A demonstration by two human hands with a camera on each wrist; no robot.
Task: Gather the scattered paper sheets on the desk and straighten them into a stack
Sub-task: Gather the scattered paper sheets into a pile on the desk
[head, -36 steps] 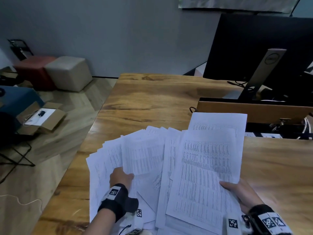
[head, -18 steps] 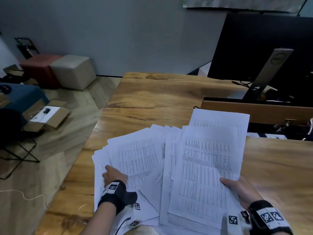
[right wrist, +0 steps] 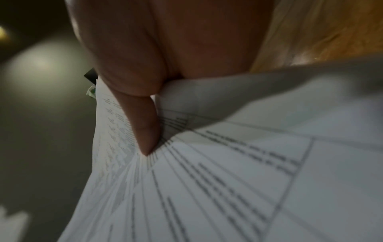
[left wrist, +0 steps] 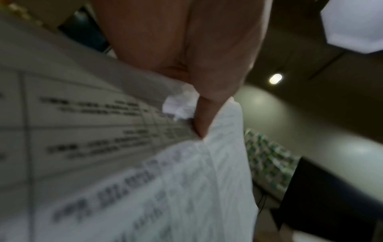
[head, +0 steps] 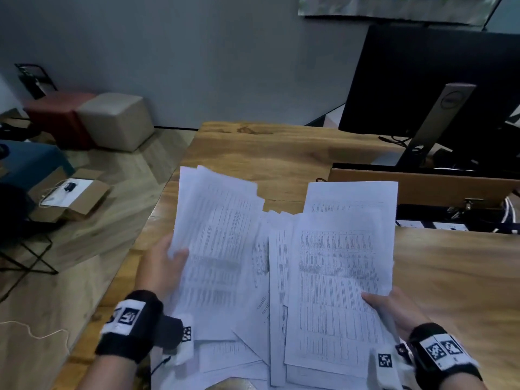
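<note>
Several printed white paper sheets lie fanned over the near part of the wooden desk [head: 281, 153]. My left hand [head: 166, 263] grips a bundle of sheets [head: 216, 249] by its left edge, thumb on top, and holds it raised and tilted. The left wrist view shows that thumb [left wrist: 207, 104] pressing into the paper [left wrist: 145, 180]. My right hand [head: 394, 308] pinches the lower right edge of another bundle [head: 337, 277], thumb on top. In the right wrist view, that thumb [right wrist: 143, 127] lies on the printed sheets [right wrist: 228, 188]. More sheets [head: 259, 327] lie between and under both bundles.
A black monitor [head: 422, 80] on a grey stand [head: 439, 122] sits at the desk's far right, behind a wooden riser [head: 422, 184] with cables. The desk's left edge runs beside my left hand. On the floor are an open cardboard box [head: 70, 195] and two cube stools [head: 118, 122].
My left hand slid to the left edge of the left sheets, gripped them, and lifted them off the desk into a raised bundle. The right hand kept its hold.
</note>
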